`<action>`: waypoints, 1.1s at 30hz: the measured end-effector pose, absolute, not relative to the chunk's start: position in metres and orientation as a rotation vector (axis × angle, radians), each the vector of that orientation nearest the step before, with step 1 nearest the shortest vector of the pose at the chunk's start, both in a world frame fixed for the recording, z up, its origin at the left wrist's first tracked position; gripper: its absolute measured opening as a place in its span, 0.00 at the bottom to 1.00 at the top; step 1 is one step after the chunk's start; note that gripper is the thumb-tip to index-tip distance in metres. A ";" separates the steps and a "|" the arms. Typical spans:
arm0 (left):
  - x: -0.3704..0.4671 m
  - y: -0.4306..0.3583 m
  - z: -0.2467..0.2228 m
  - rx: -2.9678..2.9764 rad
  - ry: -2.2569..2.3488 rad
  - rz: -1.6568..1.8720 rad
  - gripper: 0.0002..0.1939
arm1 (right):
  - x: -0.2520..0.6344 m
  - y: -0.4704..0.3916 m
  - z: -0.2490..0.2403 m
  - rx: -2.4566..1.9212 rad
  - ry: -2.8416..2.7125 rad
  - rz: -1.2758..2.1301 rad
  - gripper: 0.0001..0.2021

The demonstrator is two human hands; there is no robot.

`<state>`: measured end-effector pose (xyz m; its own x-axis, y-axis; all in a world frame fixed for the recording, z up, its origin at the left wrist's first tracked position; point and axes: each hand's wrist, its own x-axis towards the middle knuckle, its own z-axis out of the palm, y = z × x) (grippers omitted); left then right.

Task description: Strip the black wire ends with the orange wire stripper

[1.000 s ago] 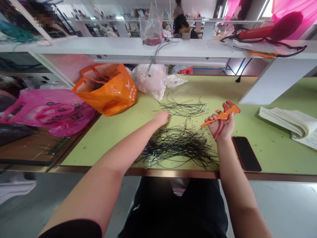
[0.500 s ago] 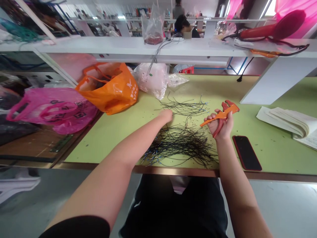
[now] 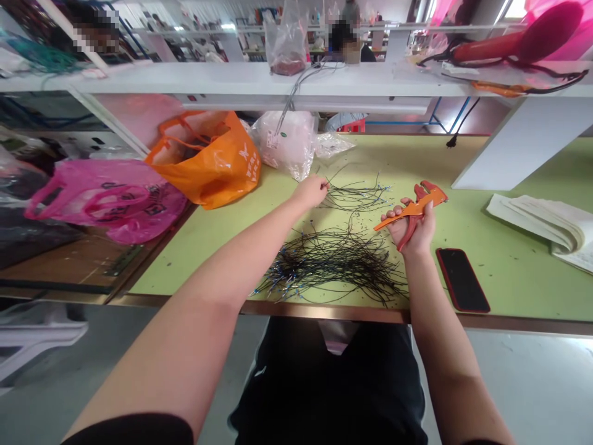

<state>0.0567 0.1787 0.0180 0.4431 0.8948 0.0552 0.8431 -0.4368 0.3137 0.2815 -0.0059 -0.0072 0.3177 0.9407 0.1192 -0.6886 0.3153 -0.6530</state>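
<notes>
My left hand [image 3: 311, 191] reaches over the far, smaller bunch of thin black wires [image 3: 359, 196]. Its fingers are pinched together, and a black wire [image 3: 339, 173] sticks out past the fingertips. Closer to the table's front edge lies a larger tangled heap of black wires [image 3: 340, 266], many with blue and shiny ends at the left. My right hand [image 3: 419, 232] is wrapped around an orange and red wire stripper [image 3: 414, 212], held above the table to the right of both bunches. Between the stripper's jaws I make out no wire.
A phone [image 3: 462, 280] and folded papers [image 3: 542, 222] lie on the right of the green table [image 3: 523, 284]. An orange bag [image 3: 217, 164], a clear plastic bag [image 3: 290, 145] and a pink bag [image 3: 106, 198] are at the left. A white shelf [image 3: 222, 83] crosses behind. Other people sit beyond.
My left hand has shifted up and slightly right, away from the near heap, and a wire now shows at its fingertips. My right hand keeps its hold on the wire stripper, hardly moving.
</notes>
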 end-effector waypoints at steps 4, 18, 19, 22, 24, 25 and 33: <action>0.040 0.170 0.034 2.498 1.478 0.687 0.21 | 0.282 -0.005 -0.008 -0.539 -0.531 1.140 0.21; -0.046 0.041 0.018 2.529 1.066 1.132 0.19 | 0.268 -0.004 -0.024 -0.699 -0.726 1.163 0.17; -0.050 0.038 0.015 2.461 1.092 1.208 0.18 | 0.268 -0.004 -0.024 -0.691 -0.722 1.159 0.16; -0.063 0.034 0.007 2.197 1.211 1.441 0.18 | 0.272 -0.003 -0.024 -0.671 -0.667 1.132 0.16; -0.068 0.031 0.003 1.997 1.259 1.562 0.19 | 0.275 -0.001 -0.026 -0.665 -0.624 1.122 0.16; -0.070 0.029 0.001 1.910 1.265 1.601 0.20 | 0.275 0.000 -0.026 -0.661 -0.608 1.122 0.17; -0.064 0.004 -0.013 1.711 1.343 1.551 0.23 | 0.254 -0.015 -0.021 -0.528 -0.744 1.301 0.19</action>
